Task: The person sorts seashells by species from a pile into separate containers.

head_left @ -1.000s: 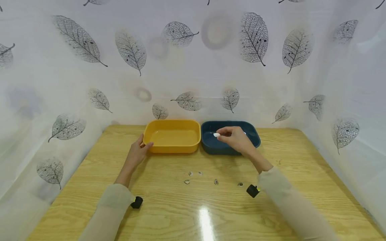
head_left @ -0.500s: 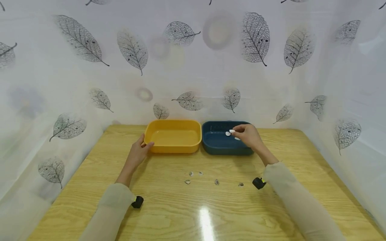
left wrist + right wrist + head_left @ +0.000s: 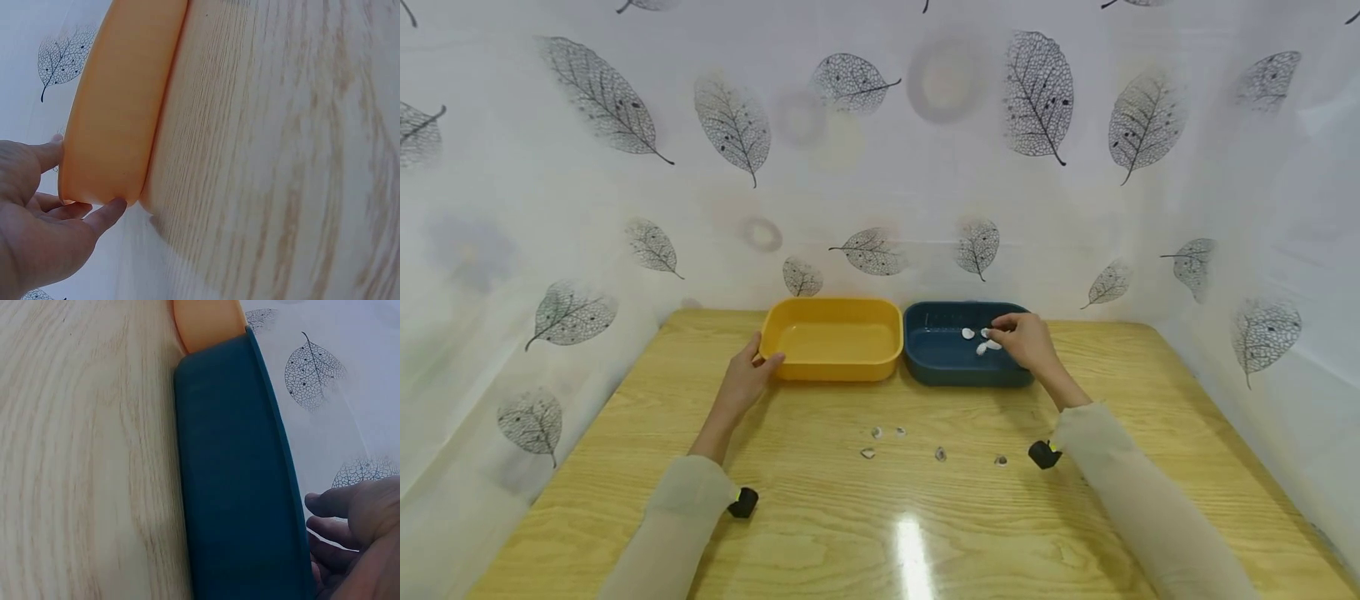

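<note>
My left hand (image 3: 747,382) holds the left end of a yellow plastic basin (image 3: 833,372), thumb and fingers about its corner; the left wrist view shows fingertips on the end wall of this basin (image 3: 128,106). Beside it stands a dark blue basin (image 3: 958,375). Over its right part is my right hand (image 3: 1028,340), fingers just above several small white shell-like pieces (image 3: 967,333) on its floor. In the right wrist view, thumb and fingers are apart past the rim of the blue basin (image 3: 237,456), nothing seen between them; the pieces are hidden there by the wall.
Several small greyish shell-like pieces (image 3: 940,453) lie scattered on the wooden table (image 3: 820,517) in front of the basins. A white sheet with a leaf print (image 3: 872,183) hangs behind and at both sides. Each wrist carries a small black camera (image 3: 744,502).
My right hand moved right across the blue basin and let go of white shell-like pieces, more of which now lie on its floor. The left hand stays on the yellow basin.
</note>
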The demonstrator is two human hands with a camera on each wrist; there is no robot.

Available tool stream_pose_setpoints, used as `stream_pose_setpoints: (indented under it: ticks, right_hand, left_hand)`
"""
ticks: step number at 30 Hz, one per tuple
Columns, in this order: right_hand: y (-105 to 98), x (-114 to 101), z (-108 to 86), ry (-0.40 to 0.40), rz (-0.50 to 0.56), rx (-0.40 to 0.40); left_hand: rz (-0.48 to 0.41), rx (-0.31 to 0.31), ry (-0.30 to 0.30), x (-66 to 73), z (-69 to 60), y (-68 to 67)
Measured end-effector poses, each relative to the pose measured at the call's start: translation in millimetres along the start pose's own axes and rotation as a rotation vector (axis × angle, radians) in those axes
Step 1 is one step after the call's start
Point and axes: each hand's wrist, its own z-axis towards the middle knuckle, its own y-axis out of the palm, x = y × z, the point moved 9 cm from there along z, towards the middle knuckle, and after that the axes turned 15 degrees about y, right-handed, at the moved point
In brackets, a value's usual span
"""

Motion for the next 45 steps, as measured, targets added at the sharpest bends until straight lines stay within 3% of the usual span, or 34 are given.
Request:
stream_pose_setpoints:
  ticks: [8,15,23,32,45]
  right_hand:
    - [-3,1,-9.1,-0.012,0.017,0.024]
    - [-14,-7,-34.9,-0.08,0.085,0.028]
    - [-16,-2,-65.9,-0.089,0.163,-0.085]
    - [-6,12,-90.8,-0.04,0.181,-0.216]
    - [8,28,-119.3,-0.023,0.162,-0.338]
  left_hand:
    - [-0.009,-0.001,0.011,-0.4,0.4,0.3]
    - [-0.006,-0.006,0.012,0.6,0.3,0.1]
    - [0.0,-0.006,0.012,1.9,0.5,-1.0]
    - [0.005,-0.001,0.013,4.4,-0.7,-0.7]
    - [0.013,-0.007,0.015,2.6,0.8,-0.4]
